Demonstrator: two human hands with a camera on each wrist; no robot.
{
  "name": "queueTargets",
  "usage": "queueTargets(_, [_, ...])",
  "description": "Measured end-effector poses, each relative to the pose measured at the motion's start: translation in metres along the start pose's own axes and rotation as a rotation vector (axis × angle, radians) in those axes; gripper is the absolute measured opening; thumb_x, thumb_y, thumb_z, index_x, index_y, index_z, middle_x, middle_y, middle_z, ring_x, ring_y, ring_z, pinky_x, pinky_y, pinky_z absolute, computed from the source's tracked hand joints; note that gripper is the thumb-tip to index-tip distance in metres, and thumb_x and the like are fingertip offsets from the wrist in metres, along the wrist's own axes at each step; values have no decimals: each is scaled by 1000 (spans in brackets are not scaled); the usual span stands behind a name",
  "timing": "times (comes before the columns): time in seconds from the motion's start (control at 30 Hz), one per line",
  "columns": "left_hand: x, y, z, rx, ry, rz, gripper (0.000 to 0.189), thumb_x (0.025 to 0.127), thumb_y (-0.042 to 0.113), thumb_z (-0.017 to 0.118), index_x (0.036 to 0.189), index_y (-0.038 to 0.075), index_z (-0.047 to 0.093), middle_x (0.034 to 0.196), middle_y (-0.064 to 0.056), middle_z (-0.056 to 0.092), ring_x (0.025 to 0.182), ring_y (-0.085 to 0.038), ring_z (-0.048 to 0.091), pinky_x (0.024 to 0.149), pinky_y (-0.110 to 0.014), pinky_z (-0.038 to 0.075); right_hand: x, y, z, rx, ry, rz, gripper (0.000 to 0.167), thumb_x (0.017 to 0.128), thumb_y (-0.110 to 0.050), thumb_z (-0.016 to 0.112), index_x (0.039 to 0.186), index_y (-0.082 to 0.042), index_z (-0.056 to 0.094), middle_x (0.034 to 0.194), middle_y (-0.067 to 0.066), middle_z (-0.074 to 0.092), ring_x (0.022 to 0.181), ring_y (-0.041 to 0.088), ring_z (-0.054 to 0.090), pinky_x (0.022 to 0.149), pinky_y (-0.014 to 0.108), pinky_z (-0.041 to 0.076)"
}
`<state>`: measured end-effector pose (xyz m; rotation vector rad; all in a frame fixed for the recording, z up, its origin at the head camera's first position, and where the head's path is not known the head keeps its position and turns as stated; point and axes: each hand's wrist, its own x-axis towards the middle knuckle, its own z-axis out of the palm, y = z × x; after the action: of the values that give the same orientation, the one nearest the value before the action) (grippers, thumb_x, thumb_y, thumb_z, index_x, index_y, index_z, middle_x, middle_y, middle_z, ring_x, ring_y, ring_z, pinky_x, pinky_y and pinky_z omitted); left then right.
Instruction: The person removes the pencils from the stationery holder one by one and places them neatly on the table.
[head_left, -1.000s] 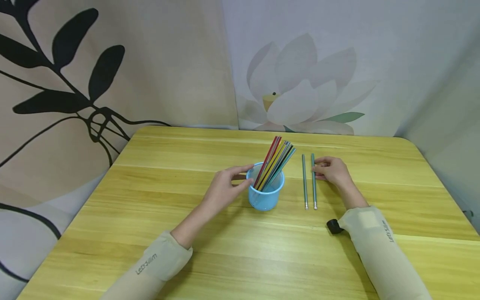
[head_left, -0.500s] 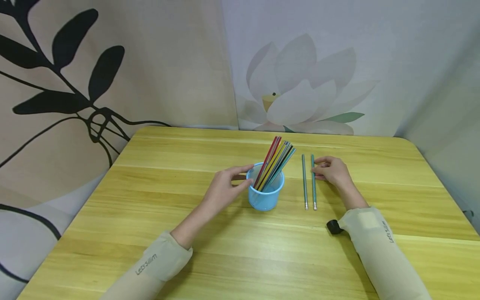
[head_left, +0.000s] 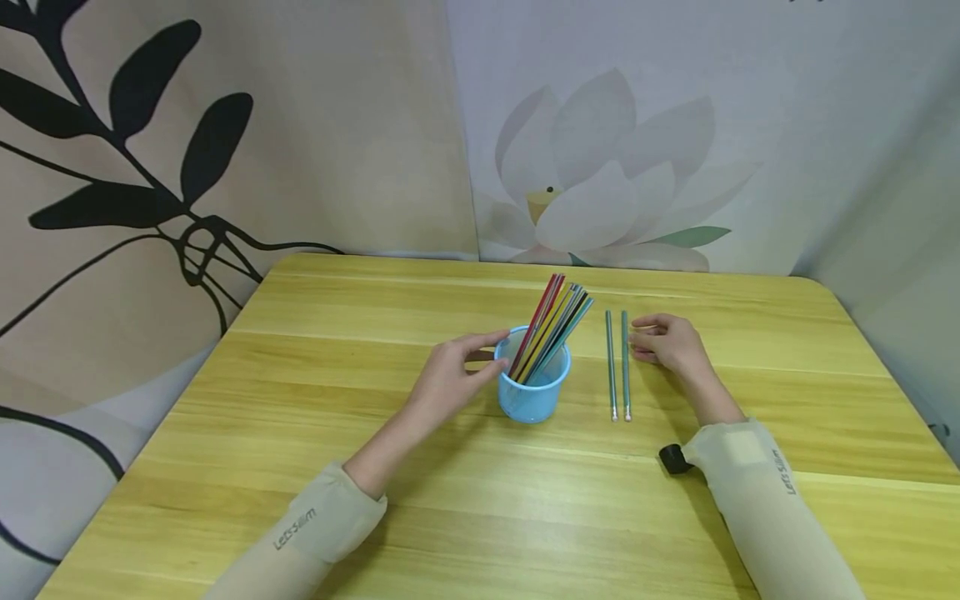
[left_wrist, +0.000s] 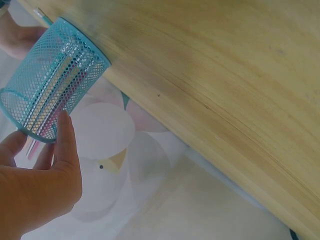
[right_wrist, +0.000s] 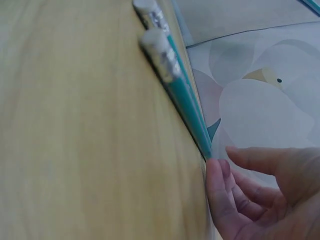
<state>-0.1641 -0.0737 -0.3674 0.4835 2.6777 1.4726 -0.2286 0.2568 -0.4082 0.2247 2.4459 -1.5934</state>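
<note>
A light blue mesh pen holder [head_left: 531, 406] stands on the table, with several pencils [head_left: 553, 323] in red, yellow, black and teal leaning to the right in it. My left hand [head_left: 450, 375] holds its rim from the left, thumb in front and fingers behind, as the left wrist view shows too. To the right of the holder, two teal pencils lie side by side, eraser ends toward me. My right hand [head_left: 671, 344] is just beside the right-hand pencil [head_left: 626, 367], its thumb apart from the fingers and nothing between them. In the right wrist view, the fingertips are near that pencil's far end.
The wooden table [head_left: 480, 517] reaches back to a wall cloth [head_left: 375, 125] printed with leaves and a flower. A small black device [head_left: 675, 458] sits at the right sleeve's cuff.
My right hand has let go of the right-hand teal pencil and drawn slightly right. That pencil now lies a little closer to the other one. The left hand stays at the holder.
</note>
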Motion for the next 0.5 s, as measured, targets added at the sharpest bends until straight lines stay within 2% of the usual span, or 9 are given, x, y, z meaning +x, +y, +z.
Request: queueTargets(0.5, [0, 0, 0, -3, 4, -4, 41, 94, 19, 69, 134, 11, 64, 134, -12, 66, 112, -33, 70, 89, -39, 61, -9, -4, 0, -29, 27, -42, 43, 99, -11, 61, 136, 9, 52, 98, 4, 61, 73, 2, 66, 73, 19, 61])
